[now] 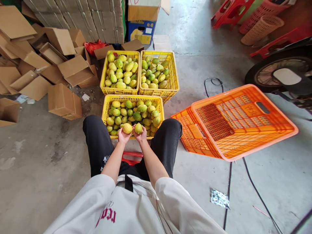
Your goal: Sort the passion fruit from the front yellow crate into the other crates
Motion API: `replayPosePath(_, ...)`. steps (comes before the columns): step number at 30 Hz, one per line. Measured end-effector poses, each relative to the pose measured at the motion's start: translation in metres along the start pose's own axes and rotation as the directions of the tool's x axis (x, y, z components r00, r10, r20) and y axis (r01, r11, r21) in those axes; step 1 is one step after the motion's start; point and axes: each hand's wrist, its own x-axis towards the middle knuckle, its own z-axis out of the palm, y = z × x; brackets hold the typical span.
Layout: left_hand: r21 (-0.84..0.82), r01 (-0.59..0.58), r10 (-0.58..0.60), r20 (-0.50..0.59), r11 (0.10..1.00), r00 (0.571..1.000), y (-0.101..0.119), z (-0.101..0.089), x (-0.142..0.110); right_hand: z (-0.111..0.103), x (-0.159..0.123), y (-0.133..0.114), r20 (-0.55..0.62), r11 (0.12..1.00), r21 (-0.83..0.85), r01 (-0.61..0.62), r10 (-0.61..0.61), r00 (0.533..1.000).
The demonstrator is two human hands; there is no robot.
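Note:
Over the near edge of the front yellow crate [133, 97], my two hands are held side by side, each with one fruit. My left hand [124, 137] is curled around a smooth, rounded yellow fruit [127, 128]. In my right hand [141, 136] sits a greener, slightly smaller fruit [138, 128]. I cannot tell the exact kind of fruit. Beneath and beyond the hands, the crate holds many loose yellow and green fruits [137, 116] of similar shape. The crate stands between my knees.
Two more yellow crates of fruit, left [101, 78] and right [175, 76], stand behind the front one. A tilted orange crate [243, 154] is at my right, with a motorbike wheel [282, 70] beyond. Cardboard boxes [63, 100] lie heaped left. A black cable [258, 191] crosses the floor.

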Motion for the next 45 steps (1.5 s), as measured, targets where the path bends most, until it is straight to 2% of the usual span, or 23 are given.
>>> replayPosePath(6,0.056,0.071,-0.073,0.031,0.996,0.997,-0.0016,-0.0005,0.0029,0.0011,0.0001,0.0010,-0.024,0.999,0.008,-0.039,0.039,0.999)
replayPosePath(16,0.084,0.091,-0.093,0.030,0.992,0.995,-0.0005,0.0004,0.0016,0.0032,0.0023,0.0037,-0.060,0.998,-0.022,-0.054,0.052,0.997)
replayPosePath(24,0.020,0.045,-0.045,0.020,0.999,0.999,0.0001,0.0029,0.0004,0.0024,-0.0009,0.0013,-0.032,0.999,-0.031,-0.024,0.023,0.999)
replayPosePath(30,-0.009,0.006,-0.006,-0.031,1.000,1.000,0.0014,0.0032,0.0016,0.0045,-0.0011,0.0004,-0.005,0.998,-0.045,-0.044,0.044,0.999)
replayPosePath(38,-0.001,0.041,-0.041,-0.014,0.999,0.999,0.0005,0.0031,0.0008,0.0041,-0.0043,0.0018,0.013,0.996,-0.018,-0.087,0.087,0.996)
replayPosePath(45,-0.003,0.029,-0.029,-0.038,1.000,0.999,-0.0002,0.0051,0.0028,0.0035,-0.0017,0.0038,-0.018,1.000,-0.018,0.013,-0.013,1.000)
